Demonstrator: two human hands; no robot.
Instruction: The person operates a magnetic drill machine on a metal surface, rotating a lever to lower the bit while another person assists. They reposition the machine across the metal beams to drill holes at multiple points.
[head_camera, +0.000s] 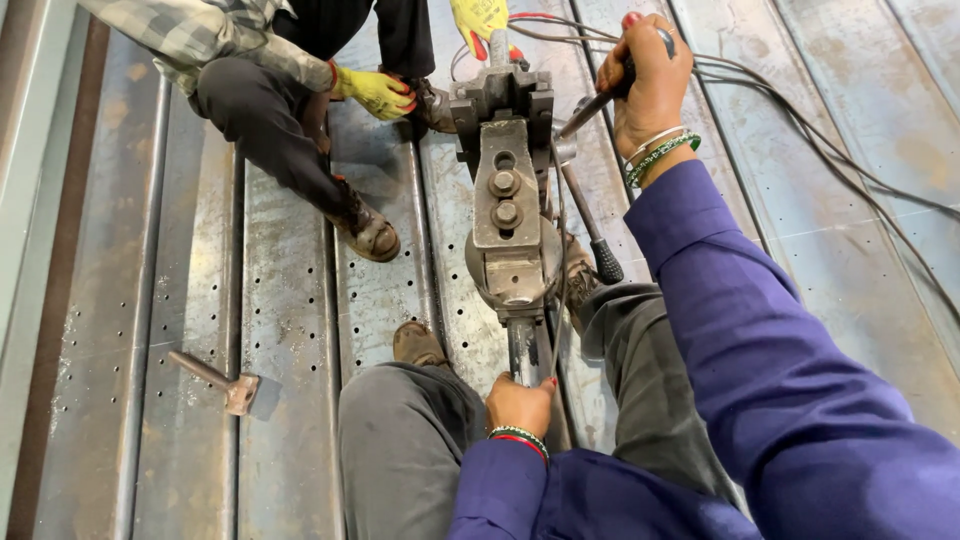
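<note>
Left hand (518, 405) clenching the tool (507, 200) by its shaft, long axis running straight away from the grip toward a co-worker's yellow gloves (378, 92). Right hand (648, 80) gripping the lever (590, 108), slanting down-left from the fist into the tool's head.

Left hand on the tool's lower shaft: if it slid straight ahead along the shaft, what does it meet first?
The left hand grips the shaft and points up it. First contact would likely be the round grey tool body directly above; the gap between them looks free, though depth is uncertain.
</note>
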